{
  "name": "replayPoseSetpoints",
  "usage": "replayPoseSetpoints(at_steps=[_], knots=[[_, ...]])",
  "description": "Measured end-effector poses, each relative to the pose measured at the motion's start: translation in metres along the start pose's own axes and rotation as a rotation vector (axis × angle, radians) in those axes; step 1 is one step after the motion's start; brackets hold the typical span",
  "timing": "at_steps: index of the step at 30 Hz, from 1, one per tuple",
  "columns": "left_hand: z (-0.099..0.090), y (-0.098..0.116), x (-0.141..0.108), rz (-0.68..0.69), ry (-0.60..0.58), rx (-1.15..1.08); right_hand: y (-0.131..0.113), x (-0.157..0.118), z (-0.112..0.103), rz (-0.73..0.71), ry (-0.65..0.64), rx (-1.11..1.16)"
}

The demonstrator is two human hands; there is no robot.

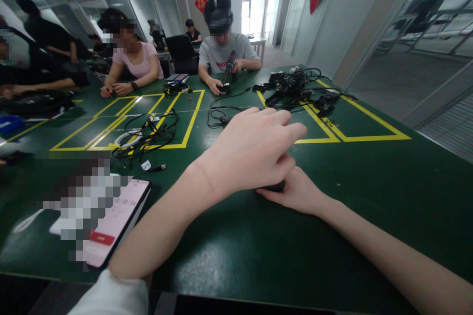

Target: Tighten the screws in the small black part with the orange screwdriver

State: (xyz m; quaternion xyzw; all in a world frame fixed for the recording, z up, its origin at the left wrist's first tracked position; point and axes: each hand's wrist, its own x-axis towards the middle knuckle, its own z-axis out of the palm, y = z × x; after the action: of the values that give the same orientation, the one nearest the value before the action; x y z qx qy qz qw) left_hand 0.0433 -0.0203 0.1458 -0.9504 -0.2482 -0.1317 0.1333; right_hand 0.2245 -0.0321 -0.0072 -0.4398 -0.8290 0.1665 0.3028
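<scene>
My left hand (251, 150) is raised over the green table (229, 261), back of the hand up, fingers curled together; whatever its fingertips hold is hidden beneath. Just below and to the right, my right hand (299, 189) has its thumb and fingers around a small black object (275, 187), which is mostly covered by the left hand. The two hands overlap in view near the middle of the table.
A phone (120, 221) lies at the left. Beyond it are tangled cables (157, 133) on yellow tape. A larger heap of black cables (295, 83) sits at the back right. Across the table, a person (223, 54) holds a power tool (229, 64); another person (135, 61) sits beside.
</scene>
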Motion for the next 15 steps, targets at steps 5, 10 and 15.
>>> replayPoseSetpoints(at_steps=[5,10,15], knots=[[-0.0005,0.0003,-0.0003,-0.055,-0.01,0.018,0.0001,0.0,-0.001,0.032,-0.032,0.014],[-0.0013,-0.0001,-0.0004,-0.04,-0.014,-0.009,0.0013,-0.0002,0.0006,0.021,-0.018,0.036],[0.0,-0.0008,0.0006,-0.051,-0.009,-0.015,0.0008,-0.0003,-0.0004,0.017,-0.027,0.048]])
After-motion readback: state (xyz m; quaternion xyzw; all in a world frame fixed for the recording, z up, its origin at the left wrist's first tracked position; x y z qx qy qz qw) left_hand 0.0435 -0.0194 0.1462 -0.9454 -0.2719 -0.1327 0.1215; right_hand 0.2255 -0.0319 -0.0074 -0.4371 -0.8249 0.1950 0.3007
